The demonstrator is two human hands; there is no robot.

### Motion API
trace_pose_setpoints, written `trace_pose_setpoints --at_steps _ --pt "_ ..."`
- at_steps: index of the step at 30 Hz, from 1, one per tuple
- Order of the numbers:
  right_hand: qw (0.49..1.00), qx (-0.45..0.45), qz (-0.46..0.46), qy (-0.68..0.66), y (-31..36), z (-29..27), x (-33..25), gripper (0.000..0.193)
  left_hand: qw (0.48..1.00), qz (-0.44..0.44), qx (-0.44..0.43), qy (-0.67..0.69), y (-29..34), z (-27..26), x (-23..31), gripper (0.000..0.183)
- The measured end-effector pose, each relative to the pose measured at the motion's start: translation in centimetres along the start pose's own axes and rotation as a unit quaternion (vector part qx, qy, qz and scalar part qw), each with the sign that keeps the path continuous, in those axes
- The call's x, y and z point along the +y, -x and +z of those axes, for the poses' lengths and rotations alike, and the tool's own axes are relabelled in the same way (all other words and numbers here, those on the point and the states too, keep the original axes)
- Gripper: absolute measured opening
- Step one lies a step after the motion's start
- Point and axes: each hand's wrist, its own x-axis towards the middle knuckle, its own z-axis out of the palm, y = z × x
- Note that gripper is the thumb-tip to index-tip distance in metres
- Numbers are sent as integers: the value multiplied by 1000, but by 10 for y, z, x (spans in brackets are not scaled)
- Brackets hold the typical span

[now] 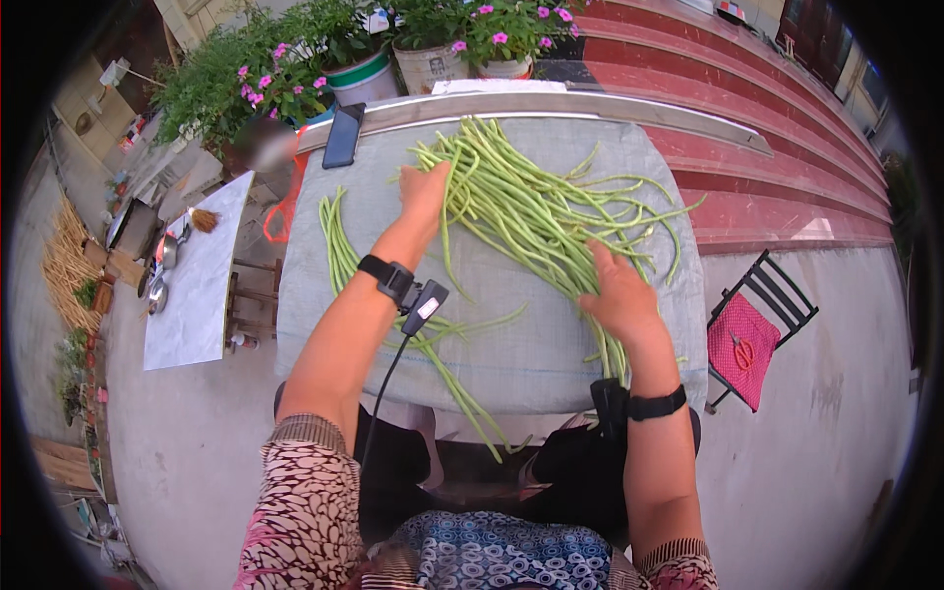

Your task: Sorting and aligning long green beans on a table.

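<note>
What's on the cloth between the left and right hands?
Head view: long green beans, the big loose pile spanning from the left hand to the right hand; grey cloth shows below.

patterned short sleeves, black wrist straps (385, 272), cabled sensor (424, 307)

**Surroundings, head view**

I log a black phone (343, 135) lying at the far left corner of the grey cloth-covered table (551, 344). Beyond the table's far edge I see potted plants with pink flowers (433, 39). Red steps (787, 128) run along the far right. Off the table's right edge stands a black folding chair (757, 329) with a red cloth and scissors (742, 349) on its seat. Left of the table sits a white table (192, 285) carrying a small brush (204, 219) and metal bowls (162, 270).
</note>
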Motion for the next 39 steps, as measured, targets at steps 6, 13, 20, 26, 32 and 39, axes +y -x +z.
trace_pose_setpoints --at_steps 6,13,20,26,32,39 --pt "993 -71 95 -15 7 -33 38 63 971 17 -53 -234 92 -26 -24 77" --pt "992 -48 111 34 19 -41 56 27 860 18 -436 -265 195 8 -3 51" --pt "983 156 -7 -100 20 -53 23 35 866 -234 -440 -42 245 72 -4 42" --pt "988 132 21 73 26 -31 46 42 793 -237 -470 309 249 109 -27 35" --pt "921 -253 79 -287 18 -26 22 34 912 -200 -336 120 242 72 -17 34" --pt "935 -320 129 -78 15 -16 23 19 987 -74 -137 41 173 -67 2 36"
